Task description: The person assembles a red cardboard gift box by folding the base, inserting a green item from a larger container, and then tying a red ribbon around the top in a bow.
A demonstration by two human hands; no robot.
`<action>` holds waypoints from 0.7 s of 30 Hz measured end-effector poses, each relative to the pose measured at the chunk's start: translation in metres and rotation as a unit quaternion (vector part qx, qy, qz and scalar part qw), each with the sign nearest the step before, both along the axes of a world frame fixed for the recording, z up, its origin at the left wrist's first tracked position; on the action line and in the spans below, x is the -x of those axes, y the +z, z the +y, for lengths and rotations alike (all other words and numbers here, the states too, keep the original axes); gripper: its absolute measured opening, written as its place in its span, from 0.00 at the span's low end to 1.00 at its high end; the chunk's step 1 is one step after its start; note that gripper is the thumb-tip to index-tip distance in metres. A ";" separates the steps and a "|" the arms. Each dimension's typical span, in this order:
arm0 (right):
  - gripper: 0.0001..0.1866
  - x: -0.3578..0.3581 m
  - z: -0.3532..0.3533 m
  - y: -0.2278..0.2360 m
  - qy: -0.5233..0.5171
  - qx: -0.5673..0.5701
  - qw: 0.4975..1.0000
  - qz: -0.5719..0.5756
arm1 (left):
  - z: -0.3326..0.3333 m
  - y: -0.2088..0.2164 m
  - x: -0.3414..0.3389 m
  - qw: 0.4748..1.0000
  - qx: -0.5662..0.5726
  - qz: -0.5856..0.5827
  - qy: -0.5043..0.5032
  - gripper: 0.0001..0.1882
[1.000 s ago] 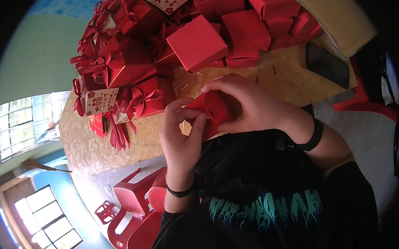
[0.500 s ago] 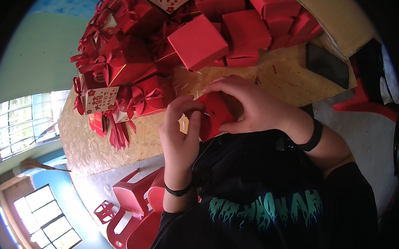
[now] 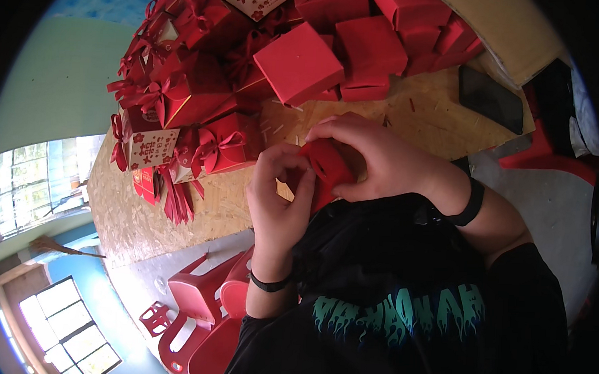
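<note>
A small red gift box is held between my two hands, just above the table's near edge. A dark slit shows in its upper face. My right hand wraps round its far and right side, fingers on the far edge and thumb on the near edge. At the left side of the box, my left hand pinches with thumb and index finger against its edge. What lies between those fingertips is hidden. Loose red ribbons lie to the left, beside a finished box with a red bow.
Beribboned red boxes are heaped at the far left, plain red boxes at the far middle. A dark phone lies on the wooden table at right, near a cardboard box. Red plastic chairs stand at lower left.
My left hand has shifted slightly right, closer in against the box. The slit in the box looks wider than before. My right hand stays nearly in place.
</note>
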State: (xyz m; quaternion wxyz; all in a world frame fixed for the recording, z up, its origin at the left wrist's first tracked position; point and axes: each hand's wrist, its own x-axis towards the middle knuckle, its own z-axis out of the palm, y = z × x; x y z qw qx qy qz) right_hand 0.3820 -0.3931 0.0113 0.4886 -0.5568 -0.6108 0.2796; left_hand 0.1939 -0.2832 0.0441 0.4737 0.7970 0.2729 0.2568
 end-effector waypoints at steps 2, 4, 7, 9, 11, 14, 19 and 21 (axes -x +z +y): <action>0.38 0.000 0.000 0.000 0.000 -0.008 1.000 0.004 | -0.001 -0.002 0.000 1.000 0.012 -0.010 0.007 0.17; 0.38 0.001 0.000 0.001 -0.001 -0.012 1.000 0.004 | -0.001 -0.005 0.001 1.000 0.011 -0.014 0.007 0.17; 0.38 0.001 0.001 0.001 -0.005 -0.013 1.000 0.000 | 0.000 -0.010 0.001 1.000 0.011 -0.020 0.012 0.18; 0.38 0.001 0.001 0.002 -0.007 -0.007 1.000 -0.002 | 0.001 -0.013 0.000 0.999 -0.007 -0.034 0.021 0.18; 0.38 0.001 0.000 0.002 0.014 -0.018 0.999 -0.023 | 0.004 -0.014 -0.002 0.997 -0.044 -0.057 0.034 0.17; 0.39 0.006 -0.002 0.002 0.017 0.000 1.000 -0.016 | 0.010 -0.008 0.001 0.989 0.081 -0.084 0.091 0.12; 0.40 0.008 0.000 -0.002 0.002 -0.005 1.000 0.018 | 0.010 -0.003 0.010 0.990 0.014 -0.100 0.095 0.09; 0.39 0.006 0.000 -0.003 -0.005 -0.013 1.000 -0.004 | 0.010 -0.003 0.017 0.988 0.010 -0.111 0.103 0.07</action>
